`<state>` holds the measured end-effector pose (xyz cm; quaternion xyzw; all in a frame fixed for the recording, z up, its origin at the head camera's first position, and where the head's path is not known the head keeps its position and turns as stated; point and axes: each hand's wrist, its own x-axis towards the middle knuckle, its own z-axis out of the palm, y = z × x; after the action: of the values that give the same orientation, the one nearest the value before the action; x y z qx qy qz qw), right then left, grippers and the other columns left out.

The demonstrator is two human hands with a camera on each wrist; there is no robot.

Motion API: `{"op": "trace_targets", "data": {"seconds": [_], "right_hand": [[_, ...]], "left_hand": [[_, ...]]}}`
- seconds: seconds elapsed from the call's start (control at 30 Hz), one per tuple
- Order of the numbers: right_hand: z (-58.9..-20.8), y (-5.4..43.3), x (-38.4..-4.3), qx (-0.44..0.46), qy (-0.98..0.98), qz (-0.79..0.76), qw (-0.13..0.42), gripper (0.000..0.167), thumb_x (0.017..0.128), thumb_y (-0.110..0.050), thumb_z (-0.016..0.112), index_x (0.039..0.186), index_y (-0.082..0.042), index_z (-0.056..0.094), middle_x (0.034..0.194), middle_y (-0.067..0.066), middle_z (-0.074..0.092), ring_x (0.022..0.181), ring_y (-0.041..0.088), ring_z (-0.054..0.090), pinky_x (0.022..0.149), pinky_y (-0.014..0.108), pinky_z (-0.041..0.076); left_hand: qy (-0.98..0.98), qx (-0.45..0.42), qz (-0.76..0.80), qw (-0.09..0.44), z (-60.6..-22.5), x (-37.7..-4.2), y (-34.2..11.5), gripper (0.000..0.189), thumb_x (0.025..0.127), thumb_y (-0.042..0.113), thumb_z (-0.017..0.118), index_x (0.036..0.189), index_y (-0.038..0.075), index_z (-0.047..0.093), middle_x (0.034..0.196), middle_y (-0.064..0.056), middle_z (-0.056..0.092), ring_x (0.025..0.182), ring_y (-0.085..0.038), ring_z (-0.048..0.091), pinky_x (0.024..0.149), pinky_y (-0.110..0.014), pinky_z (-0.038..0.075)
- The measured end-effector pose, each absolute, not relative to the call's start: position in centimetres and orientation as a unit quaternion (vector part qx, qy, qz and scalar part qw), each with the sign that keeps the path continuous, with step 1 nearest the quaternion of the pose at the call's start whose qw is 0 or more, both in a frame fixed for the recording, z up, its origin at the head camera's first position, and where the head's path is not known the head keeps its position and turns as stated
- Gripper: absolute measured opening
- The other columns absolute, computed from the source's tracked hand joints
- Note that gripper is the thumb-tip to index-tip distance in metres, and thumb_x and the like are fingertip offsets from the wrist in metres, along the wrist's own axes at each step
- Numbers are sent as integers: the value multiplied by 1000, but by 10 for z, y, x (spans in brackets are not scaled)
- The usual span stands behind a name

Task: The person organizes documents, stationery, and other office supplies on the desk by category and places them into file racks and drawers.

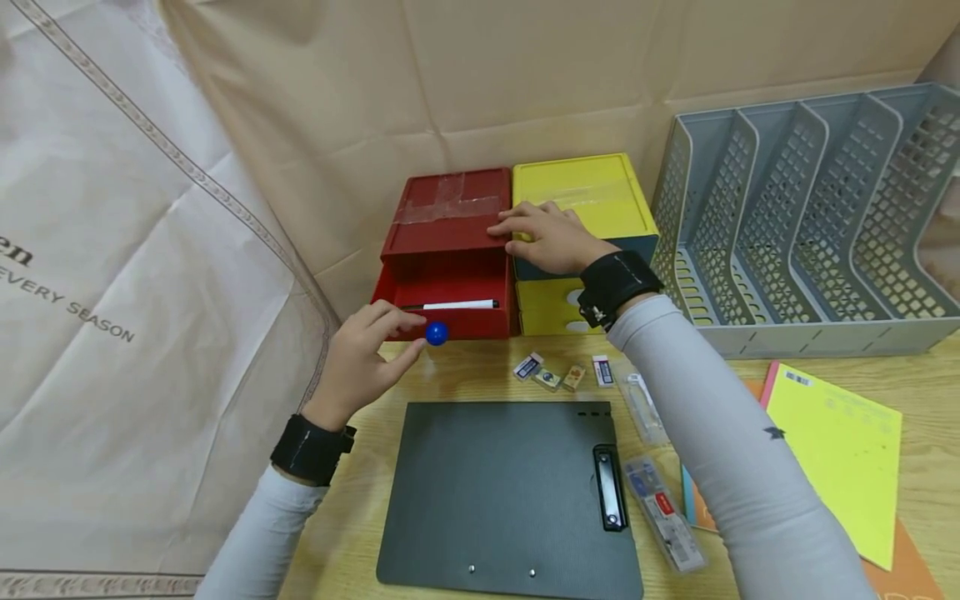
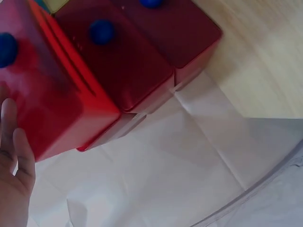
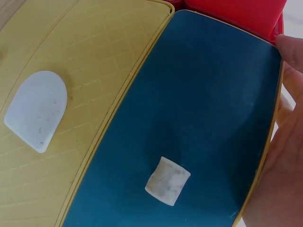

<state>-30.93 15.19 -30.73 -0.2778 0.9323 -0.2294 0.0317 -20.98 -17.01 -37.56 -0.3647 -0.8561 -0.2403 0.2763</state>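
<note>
drawer point(image 1: 474, 324) shines red with round blue knob point(image 1: 437, 334), left grip point(image 1: 362, 357) and right grip point(image 1: 553, 238) parted, both empty.

Clipboard point(image 1: 502, 492), grey, on table point(image 1: 341, 525); erasers point(image 1: 528, 366), four, just beyond it; rack point(image 1: 825, 337), grey, slotted, right; notebook point(image 1: 840, 458), yellow, before rack; case point(image 1: 667, 521), clear, beside clipboard; cloth point(image 1: 555, 75), beige, behind.

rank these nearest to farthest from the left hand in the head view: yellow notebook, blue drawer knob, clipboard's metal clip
From the left hand:
1. Blue drawer knob, just to its right
2. Metal clip, on the clipboard's right side
3. Yellow notebook, at far right
</note>
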Motion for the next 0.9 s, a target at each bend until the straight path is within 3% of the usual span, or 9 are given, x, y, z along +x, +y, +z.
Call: {"op": "trace_targets", "data": {"seconds": [0.17, 0.3, 0.63, 0.9], "right_hand": [[-308, 152, -310, -275, 933, -229, 33, 44, 106, -30, 52, 149, -25, 53, 161, 6, 36, 140, 36, 31, 111, 57, 23], [-308, 152, -310, -272, 935, -227, 30, 43, 105, -30, 52, 149, -26, 54, 161, 5, 37, 140, 36, 31, 112, 56, 24], [-309, 152, -310, -270, 936, -224, 31, 44, 106, -30, 52, 149, -26, 53, 162, 5, 36, 141, 36, 31, 113, 57, 23], [-308, 152, -310, -270, 937, -221, 30, 44, 106, -30, 52, 149, -26, 53, 162, 5, 36, 141, 37, 31, 114, 57, 23]], "left_hand": [[-859, -366, -235, 269, -386, -208, -166, 33, 85, 22, 83, 116, 14, 73, 102, -1, 72, 86, -17, 66, 74, -35, 55], [-864, -345, -234, 282, -392, -206, -159, 36, 85, 27, 82, 119, 17, 73, 99, 1, 71, 80, -16, 65, 66, -32, 53], [-860, -291, -303, 289, -399, -204, -147, 31, 82, 26, 87, 108, 16, 75, 88, -2, 67, 71, -16, 66, 63, -39, 57], [-863, -273, -319, 279, -402, -204, -145, 32, 83, 29, 85, 109, 15, 75, 90, -4, 67, 70, -14, 65, 62, -34, 58]]}}
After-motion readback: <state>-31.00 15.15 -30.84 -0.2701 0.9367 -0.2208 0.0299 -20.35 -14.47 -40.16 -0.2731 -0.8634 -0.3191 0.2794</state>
